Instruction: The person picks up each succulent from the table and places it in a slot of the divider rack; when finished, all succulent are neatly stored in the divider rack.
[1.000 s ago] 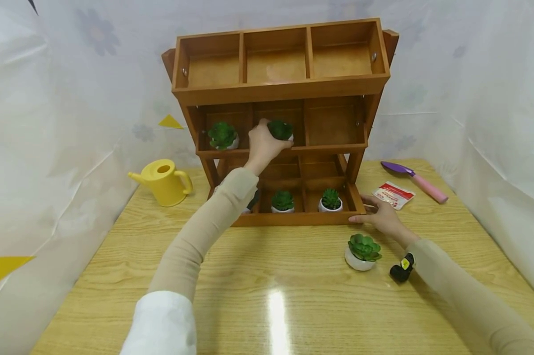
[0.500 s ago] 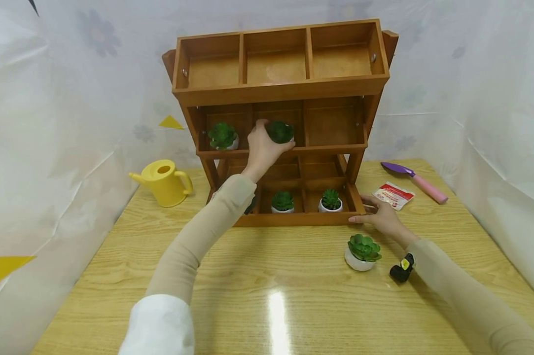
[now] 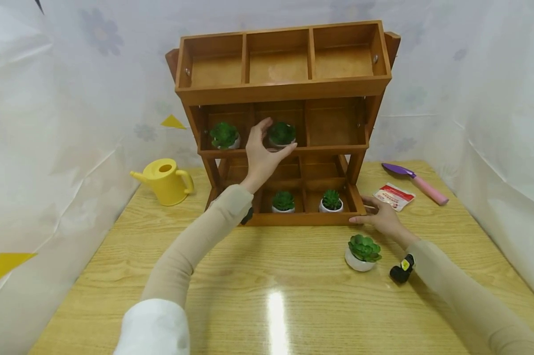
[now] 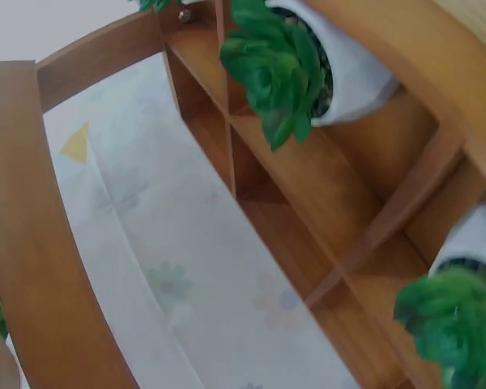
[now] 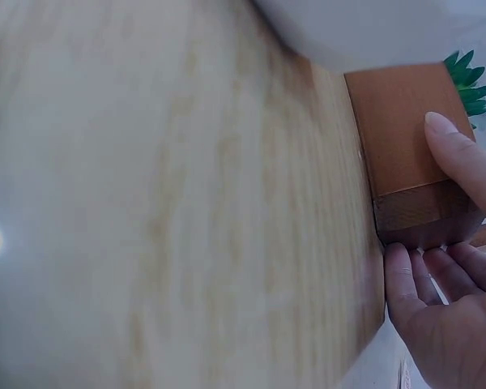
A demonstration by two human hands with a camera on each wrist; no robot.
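My left hand point(image 3: 263, 155) is at the middle tier of a brown wooden plant shelf point(image 3: 284, 88), thumb and fingers spread apart around a dark green succulent point(image 3: 282, 133) in the centre compartment. A gap shows between thumb and pot. Another potted succulent point(image 3: 225, 135) sits in the compartment to its left. My right hand point(image 3: 382, 217) grips the shelf's lower right corner; in the right wrist view the thumb point(image 5: 458, 150) lies on the front board point(image 5: 405, 134) and the fingers are against its end. A succulent in a white pot point(image 3: 362, 252) stands on the table just in front of that hand.
The bottom tier holds succulents in white pots, one in the centre point(image 3: 283, 201) and one at right point(image 3: 331, 200); my left forearm covers its left part. A yellow watering can point(image 3: 166, 182) stands left. A red-and-white packet point(image 3: 393, 196) and a purple trowel with pink handle point(image 3: 415, 182) lie right.
My left thumb and fingers have spread and drawn back slightly from the succulent in the middle compartment, which stays there. My right hand keeps its hold on the shelf corner.
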